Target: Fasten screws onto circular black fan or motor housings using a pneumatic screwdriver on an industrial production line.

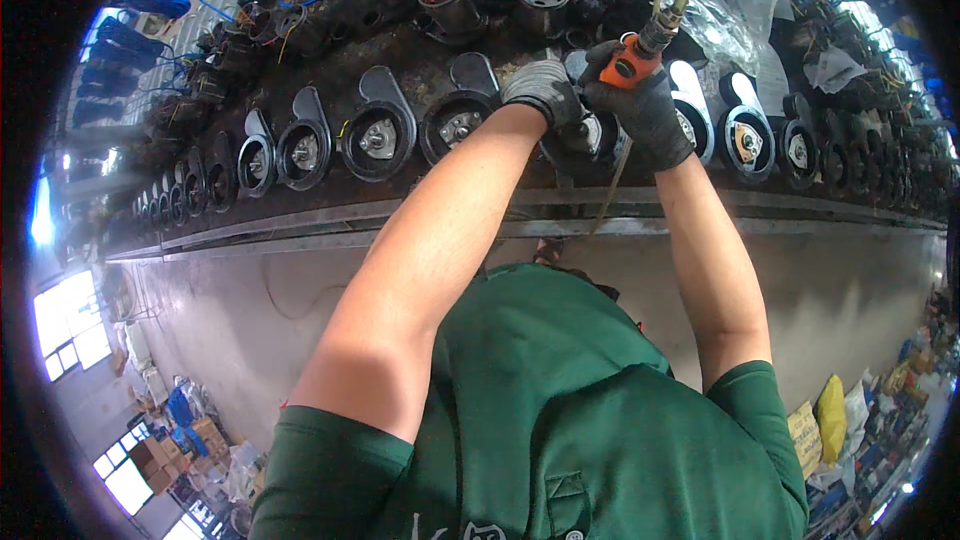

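My right hand (650, 120), in a dark glove, is wrapped round an orange air tool (630, 64) with a metal fitting and a yellowish hose at its top. The tool is over a black blower housing (581, 140) in the row on the bench. Close beside it on the left, my left hand (543, 88), in a grey glove, bends its fingers down at the same housing. Its fingertips are hidden, so what they pinch does not show. To the left stands another round black housing (432, 130) with a metal motor plate inside.
Similar housings (378, 140) line the bench's front edge both ways. Behind them stand black motor cans (543, 0) with coloured wires. Clear plastic sheeting (735, 15) lies at the back right. A metal rail (400, 208) runs along the near edge.
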A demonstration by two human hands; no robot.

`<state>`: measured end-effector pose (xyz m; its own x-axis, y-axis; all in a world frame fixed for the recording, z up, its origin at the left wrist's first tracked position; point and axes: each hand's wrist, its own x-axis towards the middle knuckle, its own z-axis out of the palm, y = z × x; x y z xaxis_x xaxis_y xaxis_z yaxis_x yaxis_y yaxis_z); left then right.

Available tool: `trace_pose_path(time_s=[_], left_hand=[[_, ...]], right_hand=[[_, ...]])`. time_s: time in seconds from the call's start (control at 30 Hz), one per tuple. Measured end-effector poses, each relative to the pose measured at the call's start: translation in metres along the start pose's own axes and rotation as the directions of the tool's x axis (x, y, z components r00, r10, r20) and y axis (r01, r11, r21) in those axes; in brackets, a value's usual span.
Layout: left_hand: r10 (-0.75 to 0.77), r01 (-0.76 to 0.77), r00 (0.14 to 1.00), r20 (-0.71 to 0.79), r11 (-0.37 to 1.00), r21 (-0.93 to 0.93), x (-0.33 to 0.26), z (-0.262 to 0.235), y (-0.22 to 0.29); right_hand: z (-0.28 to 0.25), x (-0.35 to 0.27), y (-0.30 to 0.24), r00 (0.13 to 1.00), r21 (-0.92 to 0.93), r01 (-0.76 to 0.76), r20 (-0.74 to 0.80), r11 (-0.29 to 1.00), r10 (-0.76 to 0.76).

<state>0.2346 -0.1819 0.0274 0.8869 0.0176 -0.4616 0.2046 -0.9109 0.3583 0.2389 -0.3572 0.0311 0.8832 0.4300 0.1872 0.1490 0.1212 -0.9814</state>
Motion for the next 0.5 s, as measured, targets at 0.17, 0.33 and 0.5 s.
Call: trace_pose_path(time_s=[0.17, 0.33, 0.5], left_hand=[[0.005, -0.005, 1.000, -0.015, 1.000, 0.000, 0.005, 0.007, -0.006], [0.102, -0.109, 0.978, -0.184, 0.994, -0.029, -0.009, 0.016, -0.010], [0.248, -0.325, 0.884, -0.395, 0.936, -0.139, -0.064, 0.037, -0.032]], right_hand=[[0.004, 0.000, 0.005, 0.998, 0.083, 0.005, 0.069, 0.997, -0.011], [0.003, 0.005, 0.000, 0.997, 0.019, 0.004, 0.073, 1.000, -0.005], [0.009, 0.002, -0.003, 1.000, 0.001, -0.002, 0.029, 1.000, 0.002]])
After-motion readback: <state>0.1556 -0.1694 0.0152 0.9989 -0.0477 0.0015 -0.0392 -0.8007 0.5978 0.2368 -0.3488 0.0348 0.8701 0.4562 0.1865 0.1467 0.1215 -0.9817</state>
